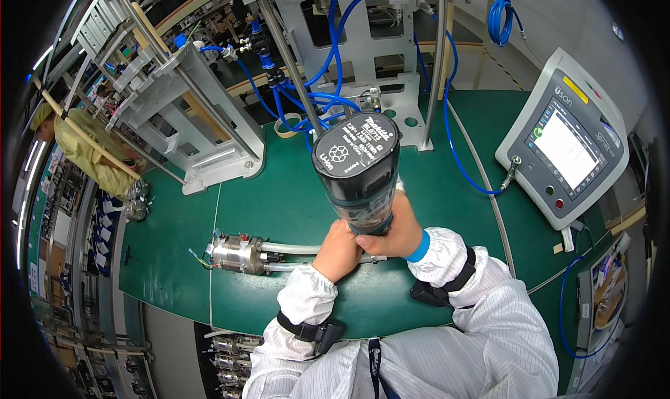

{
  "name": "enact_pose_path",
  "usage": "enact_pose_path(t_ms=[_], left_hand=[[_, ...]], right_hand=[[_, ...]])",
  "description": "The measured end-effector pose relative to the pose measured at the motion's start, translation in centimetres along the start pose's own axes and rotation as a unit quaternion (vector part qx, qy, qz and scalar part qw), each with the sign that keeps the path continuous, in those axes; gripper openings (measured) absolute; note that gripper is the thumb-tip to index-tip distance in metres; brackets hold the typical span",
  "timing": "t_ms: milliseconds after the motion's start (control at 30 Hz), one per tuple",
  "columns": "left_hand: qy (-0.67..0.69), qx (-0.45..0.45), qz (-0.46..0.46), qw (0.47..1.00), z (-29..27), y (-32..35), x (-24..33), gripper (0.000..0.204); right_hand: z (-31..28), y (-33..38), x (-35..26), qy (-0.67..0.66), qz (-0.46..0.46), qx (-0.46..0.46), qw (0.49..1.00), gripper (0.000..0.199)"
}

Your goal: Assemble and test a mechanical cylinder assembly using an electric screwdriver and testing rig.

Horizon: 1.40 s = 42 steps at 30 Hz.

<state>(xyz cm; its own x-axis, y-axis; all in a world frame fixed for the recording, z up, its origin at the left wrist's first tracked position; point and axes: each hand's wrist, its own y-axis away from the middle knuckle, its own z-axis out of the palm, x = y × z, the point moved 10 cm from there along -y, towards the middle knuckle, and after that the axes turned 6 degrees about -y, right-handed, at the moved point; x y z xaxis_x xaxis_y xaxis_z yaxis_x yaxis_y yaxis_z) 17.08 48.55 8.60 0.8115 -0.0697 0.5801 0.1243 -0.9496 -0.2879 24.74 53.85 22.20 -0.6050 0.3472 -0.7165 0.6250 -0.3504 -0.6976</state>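
Note:
My right hand [401, 226] is wrapped round a black cordless screwdriver [359, 169], held upright with its battery end toward me. Close against it, my left hand [339, 251] is closed near the driver's lower end; what its fingers grip is hidden. A silver metal cylinder [239, 254] with fittings and thin coloured wires lies on its side to the left. From it, whitish hoses [292, 248] run right, passing behind or under my left hand, and one end shows beyond it. The driver's tip is out of sight.
A green work table [279, 305] spreads under everything. Metal fixture frames [185, 120] with blue air hoses [338, 47] stand at the back. On the right is a grey tester with a screen [565, 144]. A person in yellow [87, 148] is at far left; several similar cylinders [230, 363] sit below the front edge.

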Motion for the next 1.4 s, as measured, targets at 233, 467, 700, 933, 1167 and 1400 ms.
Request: enact_pose_path(t_ms=[233, 467, 700, 933, 1167, 1400], left_hand=[[-0.047, -0.007, 0.027, 0.998, -1.2, 0.2, 1.8, 0.036], [-0.204, -0.041, -0.028, 0.978, -1.0, 1.3, 0.8, 0.015], [-0.206, -0.005, 0.003, 0.979, -0.3, 1.8, 0.1, 0.017], [-0.217, 0.003, 0.008, 0.976, -0.2, 2.0, 0.0, 0.017], [-0.205, 0.012, 0.007, 0.979, -0.1, 2.0, 0.0, 0.016], [-0.213, 0.016, -0.019, 0.977, 0.1, 2.1, -0.8, 0.014]], right_hand=[[-0.2, 0.2, -0.3, 0.004, -0.013, 0.003, 1.0, 0.056], [-0.1, 0.3, 0.9, -0.073, 0.069, 0.012, 0.995, 0.055], [0.3, 0.3, 0.3, -0.048, 0.043, -0.003, 0.998, 0.05], [0.4, 0.1, -1.0, 0.004, -0.041, -0.004, 0.999, 0.048], [0.5, 0.3, -1.0, 0.001, -0.034, -0.005, 0.999, 0.047], [0.7, 0.2, -1.3, 0.023, -0.041, 0.0, 0.999, 0.045]])
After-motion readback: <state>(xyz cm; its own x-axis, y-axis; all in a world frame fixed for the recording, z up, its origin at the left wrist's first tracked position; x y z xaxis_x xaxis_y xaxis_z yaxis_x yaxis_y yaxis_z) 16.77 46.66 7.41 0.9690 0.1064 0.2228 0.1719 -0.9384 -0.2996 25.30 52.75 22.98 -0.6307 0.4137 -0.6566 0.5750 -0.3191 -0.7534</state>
